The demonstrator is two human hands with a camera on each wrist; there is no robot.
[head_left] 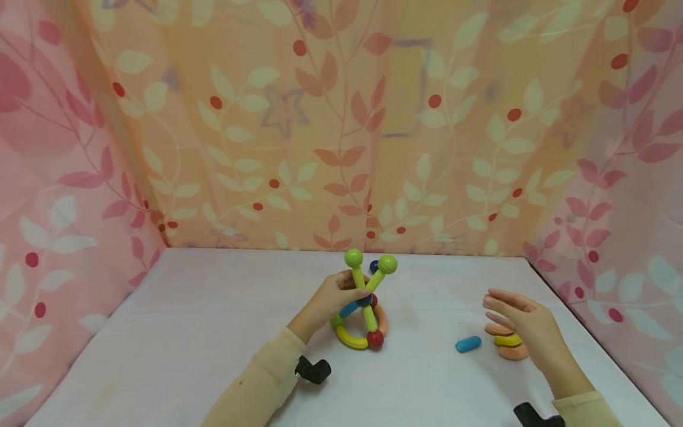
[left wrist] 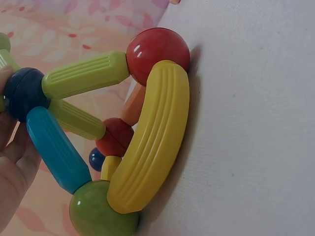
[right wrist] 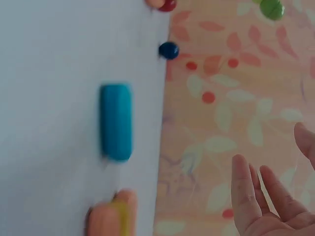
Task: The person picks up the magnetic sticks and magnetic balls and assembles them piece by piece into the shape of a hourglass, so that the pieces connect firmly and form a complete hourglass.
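Note:
My left hand (head_left: 332,298) grips a ball-and-stick toy structure near its dark blue ball (left wrist: 24,93). Its round base has a yellow curved stick (left wrist: 155,142), a red ball (head_left: 376,340) and a green ball (left wrist: 101,209). A blue stick (left wrist: 56,147) and light green sticks rise to the dark blue ball. Two more light green sticks, tipped with light green balls (head_left: 388,264), point upward. My right hand (head_left: 528,329) hovers with fingers extended, holding nothing, above the curved sticks (head_left: 513,353) at the right.
A loose blue stick (head_left: 468,344) lies left of the curved orange and yellow sticks. Behind the structure sits a separate dark blue ball (right wrist: 169,50). The white table (head_left: 213,284) ends at patterned curtains (head_left: 240,148) behind and on both sides.

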